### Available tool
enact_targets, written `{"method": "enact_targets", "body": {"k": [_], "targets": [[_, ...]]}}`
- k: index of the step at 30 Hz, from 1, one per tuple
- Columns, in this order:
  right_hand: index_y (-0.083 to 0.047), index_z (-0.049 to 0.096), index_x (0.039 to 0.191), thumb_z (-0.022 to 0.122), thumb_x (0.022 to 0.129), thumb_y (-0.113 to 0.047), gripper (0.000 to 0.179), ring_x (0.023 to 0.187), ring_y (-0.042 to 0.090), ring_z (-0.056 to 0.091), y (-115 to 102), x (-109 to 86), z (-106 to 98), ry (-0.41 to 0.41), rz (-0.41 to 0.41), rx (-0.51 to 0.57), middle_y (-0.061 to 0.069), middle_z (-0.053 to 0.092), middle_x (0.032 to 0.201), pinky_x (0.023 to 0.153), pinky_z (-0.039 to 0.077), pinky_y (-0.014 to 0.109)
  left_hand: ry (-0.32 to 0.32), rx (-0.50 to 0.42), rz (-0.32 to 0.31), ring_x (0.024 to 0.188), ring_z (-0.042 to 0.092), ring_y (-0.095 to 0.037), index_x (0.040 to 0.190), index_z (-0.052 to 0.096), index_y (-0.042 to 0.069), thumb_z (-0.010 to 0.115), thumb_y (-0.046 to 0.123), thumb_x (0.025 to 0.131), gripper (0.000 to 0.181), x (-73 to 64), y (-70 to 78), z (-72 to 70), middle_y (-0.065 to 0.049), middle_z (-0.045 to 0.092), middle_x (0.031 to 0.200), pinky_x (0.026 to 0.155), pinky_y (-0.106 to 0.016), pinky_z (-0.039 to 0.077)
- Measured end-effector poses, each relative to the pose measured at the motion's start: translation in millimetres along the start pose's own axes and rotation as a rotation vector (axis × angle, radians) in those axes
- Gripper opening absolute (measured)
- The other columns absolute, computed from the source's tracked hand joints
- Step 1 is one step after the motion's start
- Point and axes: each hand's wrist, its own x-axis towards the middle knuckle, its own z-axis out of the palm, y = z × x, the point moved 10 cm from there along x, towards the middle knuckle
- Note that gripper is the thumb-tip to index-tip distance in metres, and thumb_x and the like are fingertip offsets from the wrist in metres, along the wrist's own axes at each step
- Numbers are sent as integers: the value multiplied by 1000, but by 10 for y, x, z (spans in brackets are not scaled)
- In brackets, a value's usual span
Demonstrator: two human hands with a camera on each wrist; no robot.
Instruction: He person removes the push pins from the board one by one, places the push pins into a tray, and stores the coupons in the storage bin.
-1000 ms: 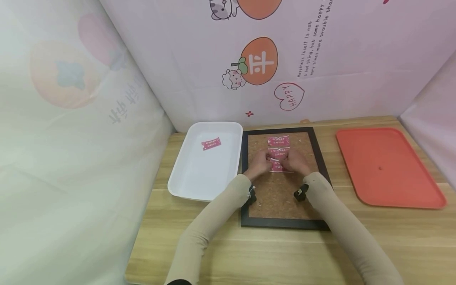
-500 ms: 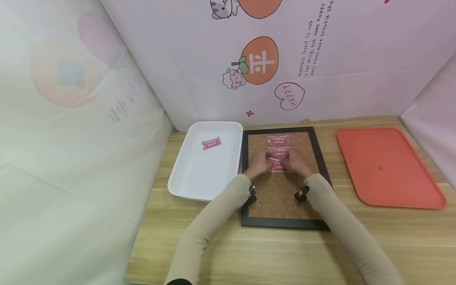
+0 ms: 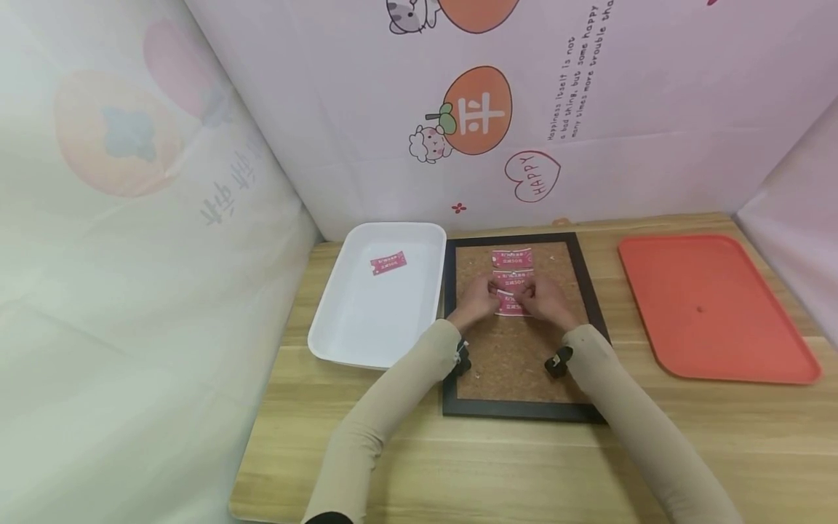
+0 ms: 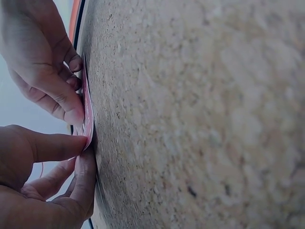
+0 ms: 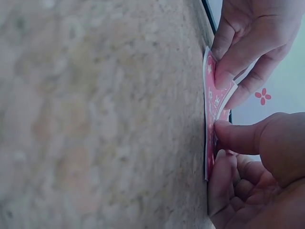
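Three pink printed coupons lie in a column on the cork board [image 3: 507, 367]: a top coupon [image 3: 512, 259], a middle coupon [image 3: 513, 278] partly covered by fingers, and a lowest coupon [image 3: 512, 306]. My left hand [image 3: 478, 298] pinches the left part of the lowest coupon between thumb and fingers. From the other side, my right hand [image 3: 548, 300] pinches the same coupon near its top edge. In the right wrist view the held coupon [image 5: 210, 102] has its upper edge bent away from the cork, with both thumbs on its printed face. Whether a pin sits between the fingertips is hidden.
Left of the board stands a white tray [image 3: 356, 327] with one pink coupon [image 3: 388, 263] inside. A red tray [image 3: 720, 313] lies to the right on the wooden table [image 3: 419, 473]. A printed cloth wall [image 3: 366, 145] rises behind the board.
My right hand and wrist have shifted very slightly to the right. Both hands stay at the lowest coupon, and the other coupons have not moved.
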Motion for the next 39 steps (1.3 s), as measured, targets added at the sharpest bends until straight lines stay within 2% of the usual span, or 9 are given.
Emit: {"method": "enact_targets", "body": {"k": [5, 12, 17, 28, 39], "targets": [[-1, 64, 110, 60, 105, -22, 22, 86, 23, 57, 13, 14, -8, 7, -1, 15, 15, 63, 101, 70, 46, 28, 7, -1, -3, 73, 57, -13, 117, 69, 3, 66, -4, 89, 29, -27, 24, -28, -9, 67, 95, 62, -20, 46], [1, 65, 111, 59, 106, -21, 23, 86, 23, 57, 11, 2, -1, -7, 3, 13, 15, 64, 101, 69, 45, 28, 7, 9, -25, 73, 56, -10, 117, 69, 5, 68, -3, 90, 29, -39, -4, -12, -7, 67, 96, 61, -18, 45], [1, 65, 111, 59, 106, -21, 23, 86, 23, 57, 16, 5, -1, -7, -19, 25, 16, 64, 101, 69, 46, 28, 7, 8, -15, 73, 57, -10, 118, 69, 4, 68, -3, 90, 29, -50, 13, -22, -7, 68, 96, 61, -18, 46], [0, 63, 113, 57, 107, -24, 25, 90, 24, 56, 41, 14, 10, -10, -13, 30, 15, 62, 104, 72, 45, 29, 9, 3, -19, 74, 56, -11, 115, 69, 7, 68, 1, 92, 24, -37, -14, -17, -7, 67, 96, 62, -20, 44], [0, 63, 112, 58, 106, -22, 23, 89, 24, 56, 41, 16, 10, 3, -24, 33, 15, 62, 103, 71, 45, 29, 7, 7, -8, 75, 57, -10, 117, 68, 5, 68, -2, 91, 26, -33, -12, -9, -7, 67, 97, 63, -19, 46]]}}
